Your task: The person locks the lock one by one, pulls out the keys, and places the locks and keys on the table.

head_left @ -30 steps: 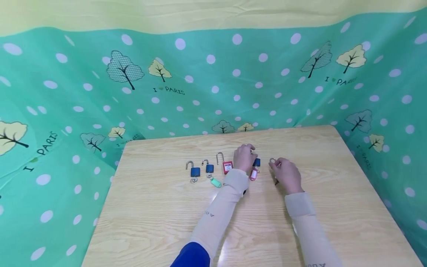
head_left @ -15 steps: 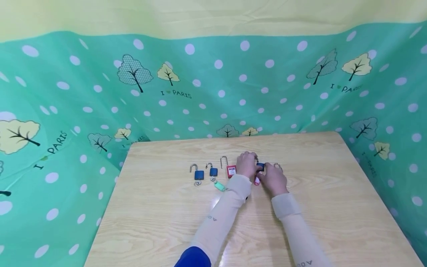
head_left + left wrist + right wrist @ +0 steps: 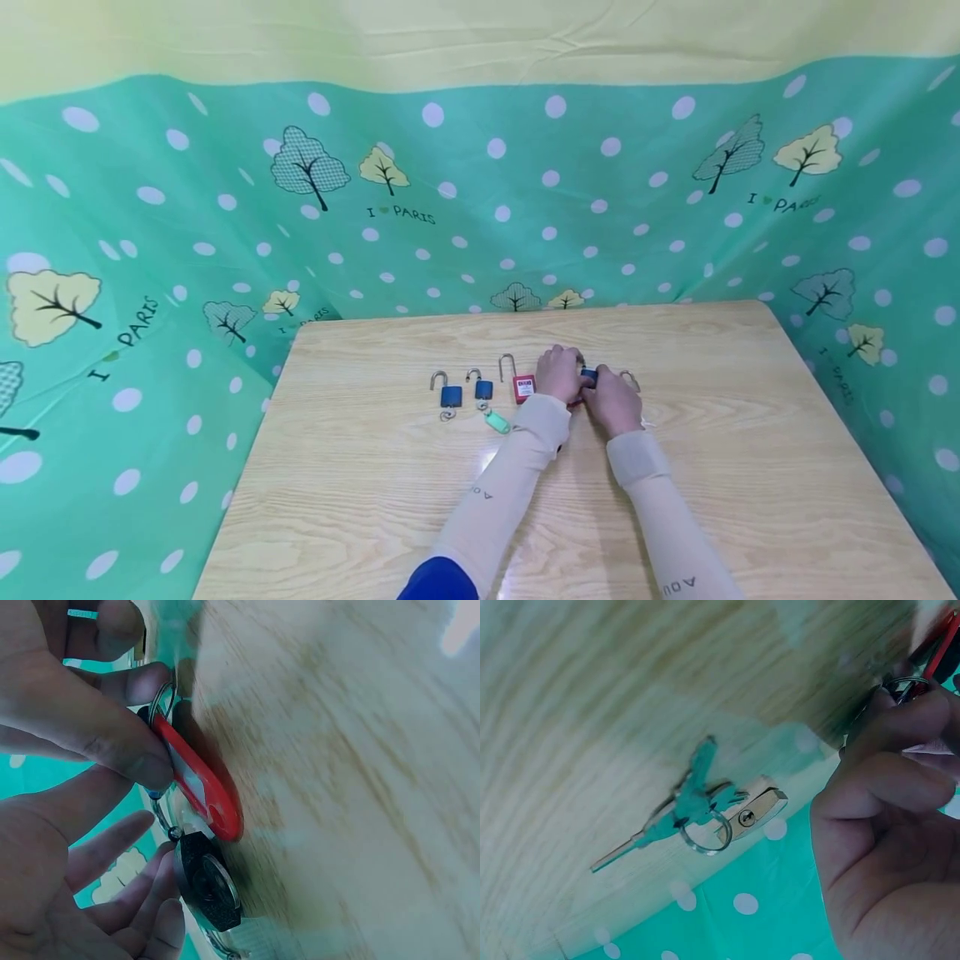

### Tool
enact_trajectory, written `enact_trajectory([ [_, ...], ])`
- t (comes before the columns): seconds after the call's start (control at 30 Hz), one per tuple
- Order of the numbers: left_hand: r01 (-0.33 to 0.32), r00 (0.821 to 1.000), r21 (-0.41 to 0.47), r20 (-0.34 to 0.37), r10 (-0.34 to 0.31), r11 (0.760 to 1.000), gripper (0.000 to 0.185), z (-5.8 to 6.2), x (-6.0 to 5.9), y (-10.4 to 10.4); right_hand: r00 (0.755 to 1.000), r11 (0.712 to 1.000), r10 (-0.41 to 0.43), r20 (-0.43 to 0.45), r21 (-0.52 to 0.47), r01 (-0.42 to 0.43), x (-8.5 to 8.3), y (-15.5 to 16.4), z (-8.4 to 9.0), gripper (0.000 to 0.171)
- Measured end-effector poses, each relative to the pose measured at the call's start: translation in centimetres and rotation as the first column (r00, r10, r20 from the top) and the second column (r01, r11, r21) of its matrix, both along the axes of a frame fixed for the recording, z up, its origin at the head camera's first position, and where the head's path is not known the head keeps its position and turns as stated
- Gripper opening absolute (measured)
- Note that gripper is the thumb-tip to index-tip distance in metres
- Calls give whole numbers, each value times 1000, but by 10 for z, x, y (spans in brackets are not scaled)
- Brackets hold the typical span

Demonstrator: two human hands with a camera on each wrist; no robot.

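Head view hides most of the blue padlock (image 3: 589, 376) between both hands. Left hand (image 3: 558, 374) grips its body; right hand (image 3: 613, 404) fingers (image 3: 900, 727) pinch the key ring (image 3: 904, 685) beside the red tag (image 3: 201, 784).

Both forearms reach forward; the left hand (image 3: 558, 374) and right hand (image 3: 613, 403) meet, fingers (image 3: 112, 746) curled, pinching.

The head view is evenly bright, with a soft glare patch on the wooden table (image 3: 491, 457) near my left sleeve and only faint shadows under my arms; the polka-dot cloth (image 3: 150, 250) bows outward toward the edges. My left wrist view is smeared by motion blur across the wood grain. My right wrist view is soft and curved at the edges, with a washed greenish tint.
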State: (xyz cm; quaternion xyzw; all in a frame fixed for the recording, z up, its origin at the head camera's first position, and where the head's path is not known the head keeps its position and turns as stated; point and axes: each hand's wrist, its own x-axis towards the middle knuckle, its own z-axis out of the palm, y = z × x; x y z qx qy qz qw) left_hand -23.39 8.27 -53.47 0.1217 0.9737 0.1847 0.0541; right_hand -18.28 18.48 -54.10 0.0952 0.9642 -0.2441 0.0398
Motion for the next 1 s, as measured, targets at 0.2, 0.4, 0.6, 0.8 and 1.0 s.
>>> enact_trajectory([
  [0.2, -17, 1000, 42, 2, 17, 999, 43, 0, 0, -1, 1000, 1000, -6, -29, -18, 6, -1, 0, 1, 36],
  [0.4, -34, 999, 75, -4, 35, 997, 42, -3, 1, -2, 998, 999, 0, -65, -54, -4, 0, -1, -1, 33],
  [0.6, -20, 1000, 136, 17, 18, 990, 38, -9, 0, -5, 999, 996, 6, -44, -94, -10, 0, -2, -3, 34],
  [0.8, -52, 995, 279, 92, 27, 959, 36, -7, 1, -9, 998, 993, 11, -69, -120, -19, 1, -3, -1, 32],
  [1.0, -66, 993, 375, 117, 24, 925, 24, -8, 0, -9, 989, 989, -10, -147, -147, -12, 3, -3, -2, 29],
])
